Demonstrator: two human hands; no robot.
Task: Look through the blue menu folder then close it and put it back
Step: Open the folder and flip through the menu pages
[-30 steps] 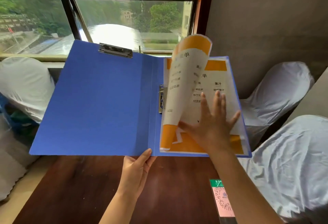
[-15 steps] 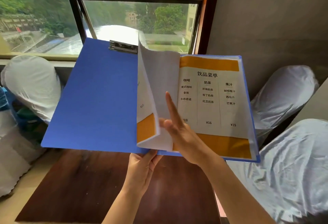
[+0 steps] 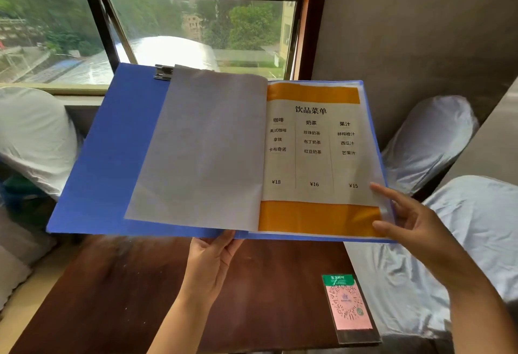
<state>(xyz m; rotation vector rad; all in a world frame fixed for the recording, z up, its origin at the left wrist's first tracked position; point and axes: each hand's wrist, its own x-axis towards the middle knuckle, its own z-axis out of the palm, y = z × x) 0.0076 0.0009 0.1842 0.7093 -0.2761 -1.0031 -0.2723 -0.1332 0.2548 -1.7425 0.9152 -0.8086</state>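
Note:
The blue menu folder [image 3: 112, 163] is held open in the air above a dark wooden table [image 3: 134, 297]. A turned page [image 3: 201, 152] lies blank side up over its left half. On the right half a white and orange drinks menu page [image 3: 314, 157] shows. My left hand [image 3: 213, 264] holds the folder's bottom edge from below at the spine. My right hand [image 3: 403, 219] pinches the lower right corner of the right-hand pages, thumb and fingers around their edge.
A pink and green QR code stand [image 3: 349, 306] lies on the table near its right edge. White covered chairs stand at the left [image 3: 33, 135] and right [image 3: 431, 140], another at near right [image 3: 462, 241]. A window [image 3: 196, 23] is behind the folder.
The lifted page has swung over from right to left and now lies flat on the left half. My right hand moved from the page's middle to the lower right corner.

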